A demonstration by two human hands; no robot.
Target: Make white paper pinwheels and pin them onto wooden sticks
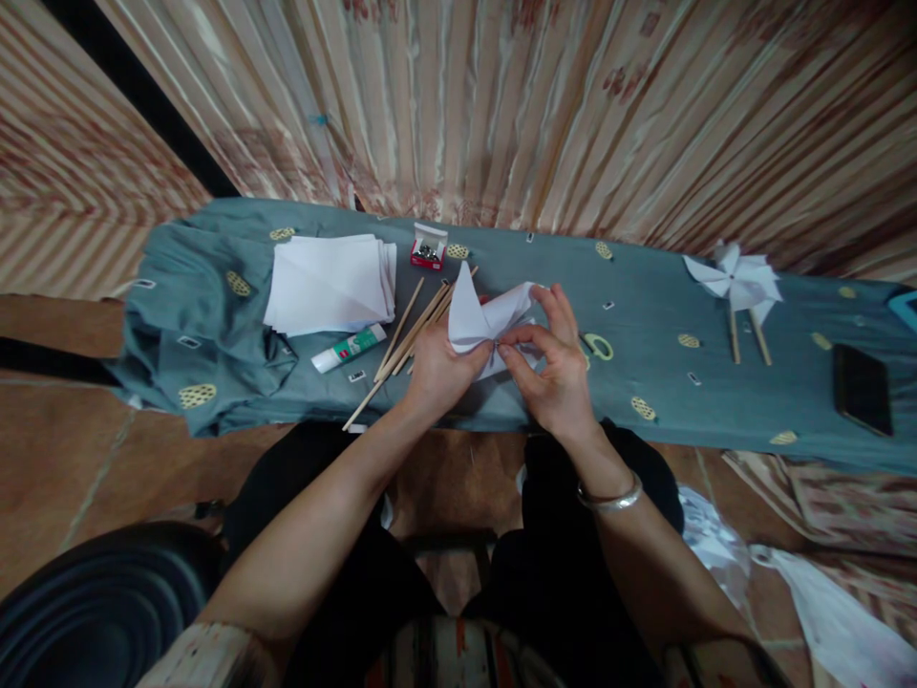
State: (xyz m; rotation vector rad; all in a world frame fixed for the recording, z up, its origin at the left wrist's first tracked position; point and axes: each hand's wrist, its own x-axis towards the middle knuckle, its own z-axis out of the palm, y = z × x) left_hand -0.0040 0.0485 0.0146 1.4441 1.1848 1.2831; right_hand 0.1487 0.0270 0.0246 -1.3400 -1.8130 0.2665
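Observation:
Between my hands is a white paper pinwheel (469, 320) with its blades folded in toward the middle. My left hand (442, 368) grips it from the left, thumb pressed near the centre. With thumb and forefinger, my right hand (550, 368) pinches at the centre; a small dark pin or tack seems to be there, too small to make out surely. The other right fingers are raised by the right-hand blade. Just left of my left hand lie several wooden sticks (408, 334). Green-handled scissors (599, 347) lie right of my right hand, partly hidden.
On the cloth-covered table (645, 315) are a stack of white paper (330, 285), a glue stick (349, 349) and a small red box of metal pins (428, 250). Finished-looking pinwheels (735, 277) on sticks and a black phone (862, 390) lie at the right. A curtain (458, 105) hangs behind.

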